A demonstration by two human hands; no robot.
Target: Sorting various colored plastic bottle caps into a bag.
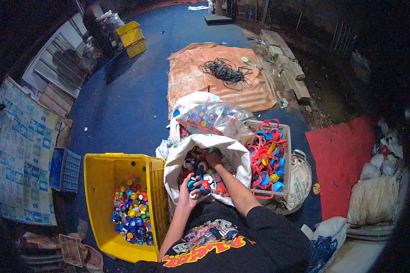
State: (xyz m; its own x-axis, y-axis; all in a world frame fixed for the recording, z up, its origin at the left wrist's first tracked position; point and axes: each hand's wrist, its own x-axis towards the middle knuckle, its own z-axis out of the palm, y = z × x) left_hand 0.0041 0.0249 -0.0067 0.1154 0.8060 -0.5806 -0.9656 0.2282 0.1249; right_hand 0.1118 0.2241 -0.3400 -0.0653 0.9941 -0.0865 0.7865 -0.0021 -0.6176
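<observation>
A white woven sack (241,150) with a rolled-down rim stands open before me, filled with plastic caps and lids in mixed colours. My left hand (189,191) is at the sack's near left side, fingers curled around several blue, white and red plastic caps (192,184). Deeper in the sack is my right hand (213,159), among the caps; its fingers are partly hidden. On the left, a yellow plastic crate (118,155) holds many small bottle caps (133,215). To the right, a clear plastic bin (287,153) is heaped with red handles and blue and yellow caps.
Behind the sack lies a transparent bag of caps (208,116). Farther off, tangled black cord (225,72) rests on an orange sheet (188,75). A blue crate (65,170) stands left. A person (99,30) stands by stacked yellow crates (131,34). A red mat (338,163) lies right.
</observation>
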